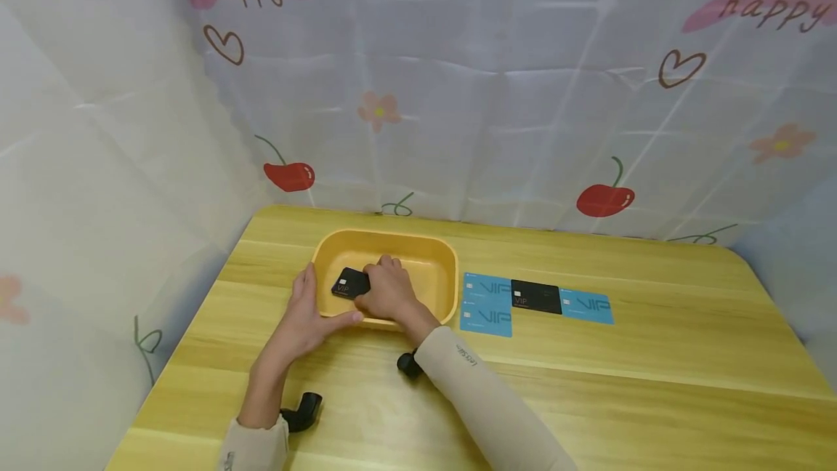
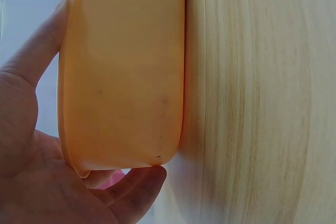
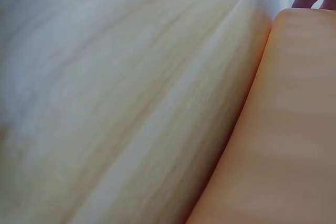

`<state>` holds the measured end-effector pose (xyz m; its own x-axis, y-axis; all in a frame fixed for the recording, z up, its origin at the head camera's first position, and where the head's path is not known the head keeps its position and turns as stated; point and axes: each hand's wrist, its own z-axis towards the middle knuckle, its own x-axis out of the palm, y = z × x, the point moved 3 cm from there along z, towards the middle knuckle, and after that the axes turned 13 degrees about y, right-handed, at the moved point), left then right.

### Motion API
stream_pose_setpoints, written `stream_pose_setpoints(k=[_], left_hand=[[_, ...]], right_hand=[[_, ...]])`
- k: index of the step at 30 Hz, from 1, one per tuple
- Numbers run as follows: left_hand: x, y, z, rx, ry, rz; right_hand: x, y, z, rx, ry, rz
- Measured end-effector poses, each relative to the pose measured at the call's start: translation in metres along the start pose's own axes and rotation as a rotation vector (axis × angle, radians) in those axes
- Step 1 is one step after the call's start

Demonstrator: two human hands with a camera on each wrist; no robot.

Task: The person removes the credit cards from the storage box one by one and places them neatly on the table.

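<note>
Pinching black card (image 1: pixel 346 286) inside yellow tub (image 1: pixel 431 282) with fingers of right hand (image 1: pixel 391 291); gripping tub's end with left hand (image 1: pixel 304 318). Can't tell whether placing or lifting. Should need steady pinch, rim clearance next. Can read "VIP" on black card, blue cards (image 1: pixel 486 320) and second black card (image 1: pixel 536 298) on worktop (image 1: pixel 621 391), "happy" on backdrop (image 1: pixel 497 129); can't fully read sleeve (image 1: pixel 484 391) print.

The beige sleeves (image 1: pixel 493 402) bear small dark lettering (image 1: pixel 467 357).
</note>
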<state>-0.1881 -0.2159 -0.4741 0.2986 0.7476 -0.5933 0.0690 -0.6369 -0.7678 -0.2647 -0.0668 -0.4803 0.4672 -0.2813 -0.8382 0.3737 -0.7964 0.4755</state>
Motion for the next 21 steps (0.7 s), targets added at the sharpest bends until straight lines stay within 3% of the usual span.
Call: stream_pose_setpoints(k=[21], left_hand=[[0.0, -0.0002, 0.0003, 0.007, -0.002, -0.001]], right_hand=[[-0.0021, 0.0013, -0.0031, -0.01, -0.006, 0.024]])
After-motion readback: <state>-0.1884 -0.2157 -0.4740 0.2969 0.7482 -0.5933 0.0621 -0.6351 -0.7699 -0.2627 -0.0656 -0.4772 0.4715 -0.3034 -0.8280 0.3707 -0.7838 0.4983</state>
